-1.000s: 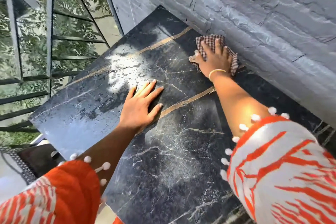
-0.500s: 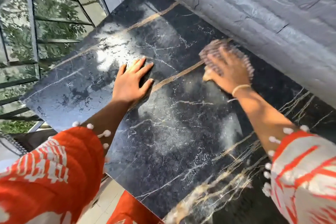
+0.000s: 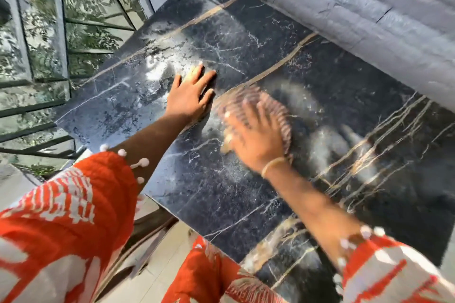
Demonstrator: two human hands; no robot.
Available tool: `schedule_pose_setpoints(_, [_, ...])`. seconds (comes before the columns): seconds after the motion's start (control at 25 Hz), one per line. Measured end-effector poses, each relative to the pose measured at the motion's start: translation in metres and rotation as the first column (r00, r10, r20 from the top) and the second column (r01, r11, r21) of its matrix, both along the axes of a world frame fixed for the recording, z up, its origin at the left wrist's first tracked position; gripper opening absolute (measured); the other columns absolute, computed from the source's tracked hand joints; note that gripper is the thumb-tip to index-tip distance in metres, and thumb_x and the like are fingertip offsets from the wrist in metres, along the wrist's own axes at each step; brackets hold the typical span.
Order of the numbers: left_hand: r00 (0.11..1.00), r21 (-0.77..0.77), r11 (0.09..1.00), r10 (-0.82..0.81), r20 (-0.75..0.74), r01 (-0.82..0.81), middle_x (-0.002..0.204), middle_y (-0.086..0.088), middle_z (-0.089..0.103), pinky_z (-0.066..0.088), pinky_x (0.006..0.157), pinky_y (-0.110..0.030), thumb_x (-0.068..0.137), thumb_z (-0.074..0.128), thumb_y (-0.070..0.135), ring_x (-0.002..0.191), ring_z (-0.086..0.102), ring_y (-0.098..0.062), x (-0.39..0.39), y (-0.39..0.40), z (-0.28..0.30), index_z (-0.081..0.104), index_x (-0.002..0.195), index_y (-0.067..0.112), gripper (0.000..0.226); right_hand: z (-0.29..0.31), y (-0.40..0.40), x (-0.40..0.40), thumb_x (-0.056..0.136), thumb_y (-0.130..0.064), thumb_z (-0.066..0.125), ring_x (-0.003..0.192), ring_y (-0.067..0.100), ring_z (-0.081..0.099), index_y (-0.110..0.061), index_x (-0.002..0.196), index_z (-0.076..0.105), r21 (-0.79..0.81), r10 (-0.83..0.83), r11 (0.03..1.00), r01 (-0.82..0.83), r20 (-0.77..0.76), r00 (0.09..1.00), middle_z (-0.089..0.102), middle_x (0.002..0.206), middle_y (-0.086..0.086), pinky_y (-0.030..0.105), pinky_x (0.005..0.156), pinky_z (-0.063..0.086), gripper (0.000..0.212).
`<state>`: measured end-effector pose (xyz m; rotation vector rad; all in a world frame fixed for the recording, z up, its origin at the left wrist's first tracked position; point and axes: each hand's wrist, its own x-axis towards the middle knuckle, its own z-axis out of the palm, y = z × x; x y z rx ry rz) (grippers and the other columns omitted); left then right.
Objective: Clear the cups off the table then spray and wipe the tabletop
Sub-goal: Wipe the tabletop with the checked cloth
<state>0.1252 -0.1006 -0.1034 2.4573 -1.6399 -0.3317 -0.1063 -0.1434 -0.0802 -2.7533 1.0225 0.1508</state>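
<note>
The black marble tabletop with gold veins fills the middle of the view and has wet streaks on it. My right hand lies flat with spread fingers on a red-and-white checked cloth, pressing it onto the table near its centre; both are motion-blurred. My left hand rests flat on the tabletop just left of the cloth, fingers straight. No cups or spray bottle show.
A grey stone wall runs along the table's far right edge. A metal-framed glass railing with greenery behind stands to the left. Pale floor tiles lie below the near table edge.
My right hand has dragged the cloth from the far edge by the wall toward me and leftward, close to my left hand. The left hand stays planted on the table.
</note>
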Motion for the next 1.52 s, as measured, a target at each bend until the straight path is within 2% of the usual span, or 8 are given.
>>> schedule_pose_setpoints(0.24, [0.999,-0.026,1.0,0.012,-0.048,-0.013,0.161,-0.001,0.023,0.012,0.119,-0.047,0.098,0.03,0.047,0.148,0.021,-0.019,-0.008,0.121,-0.003,0.032,0.148,0.038,0.051,-0.011,0.122,-0.035,0.091,-0.063,0.041,0.145,0.033,0.024,-0.048,0.14,0.04,0.028,0.664,0.743,-0.669,0.089,0.742,0.027,0.159,-0.001,0.055,0.113,0.018,0.052])
schedule_pose_setpoints(0.44, [0.999,0.036,0.999,-0.026,0.039,0.025,0.162,-0.001,0.017,0.011,0.118,-0.049,0.099,0.024,0.047,0.149,0.017,-0.022,-0.02,0.169,-0.006,0.025,0.152,0.035,0.054,-0.01,-0.008,-0.018,0.089,-0.067,0.032,0.144,0.032,0.029,-0.04,0.144,0.039,-0.096,0.055,0.994,-0.053,0.018,0.998,0.028,0.158,0.004,0.059,0.112,0.028,0.061])
schedule_pose_setpoints(0.6, [0.996,0.064,0.997,-0.035,0.082,0.03,0.163,0.001,0.012,0.012,0.118,-0.05,0.1,0.017,0.049,0.15,0.013,-0.021,-0.021,0.169,-0.006,0.016,0.153,0.037,0.055,-0.002,-0.02,-0.004,0.092,-0.064,0.026,0.148,0.037,0.011,-0.047,0.149,0.019,0.003,-0.334,0.942,0.335,-0.073,0.94,0.004,0.163,0.002,0.055,0.119,0.013,0.06])
schedule_pose_setpoints(0.76, [0.998,0.1,0.995,-0.031,0.057,0.025,0.164,0.004,0.003,0.004,0.121,-0.047,0.097,0.006,0.052,0.151,0.003,-0.017,-0.02,0.168,-0.003,0.007,0.153,0.039,0.057,-0.002,0.098,0.004,0.094,-0.063,0.02,0.143,0.038,0.027,-0.048,0.146,0.027,-0.046,0.03,0.998,-0.031,-0.03,0.999,0.02,0.16,0.007,0.056,0.112,0.029,0.054])
schedule_pose_setpoints(0.96, [0.999,0.066,0.997,-0.032,0.018,0.031,0.163,-0.003,0.01,0.006,0.119,-0.052,0.099,0.012,0.048,0.151,0.008,-0.023,-0.026,0.167,0.002,0.017,0.154,0.032,0.058,-0.001,0.152,-0.028,0.097,-0.059,0.032,0.145,0.036,0.024,-0.048,0.145,0.029,0.017,0.59,0.807,-0.59,-0.014,0.807,0.022,0.16,0.002,0.055,0.116,0.022,0.049])
schedule_pose_setpoints(1.2, [0.998,0.021,0.998,-0.052,0.044,0.051,0.161,-0.003,0.022,0.004,0.119,-0.055,0.1,0.021,0.043,0.149,0.016,-0.022,-0.051,0.138,-0.001,0.029,0.15,0.02,0.056,-0.008,-0.032,-0.04,0.096,-0.061,0.023,0.147,0.031,0.02,-0.05,0.146,0.02,-0.074,0.064,0.995,-0.07,-0.077,0.995,0.012,0.162,-0.002,0.057,0.118,0.016,0.051])
schedule_pose_setpoints(1.36, [1.0,-0.03,1.0,-0.002,0.027,0.003,0.158,-0.005,0.028,0.008,0.116,-0.058,0.098,0.024,0.044,0.147,0.024,-0.023,-0.074,0.111,-0.001,0.036,0.146,0.017,0.057,-0.004,-0.083,-0.034,0.096,-0.058,0.024,0.148,0.034,0.011,-0.045,0.149,0.019,-0.01,-0.399,0.916,0.4,-0.095,0.912,0.005,0.163,0.004,0.057,0.117,0.014,0.055])
schedule_pose_setpoints(1.52, [0.999,-0.069,0.997,0.042,0.029,-0.04,0.154,-0.007,0.036,0.017,0.112,-0.059,0.097,0.028,0.042,0.142,0.033,-0.025,-0.088,0.093,-0.006,0.041,0.143,0.015,0.054,-0.003,-0.003,-0.062,0.095,-0.054,0.027,0.147,0.036,0.013,-0.05,0.147,0.023,-0.024,0.082,0.996,-0.083,-0.052,0.995,0.009,0.163,0.003,0.059,0.118,0.014,0.052])
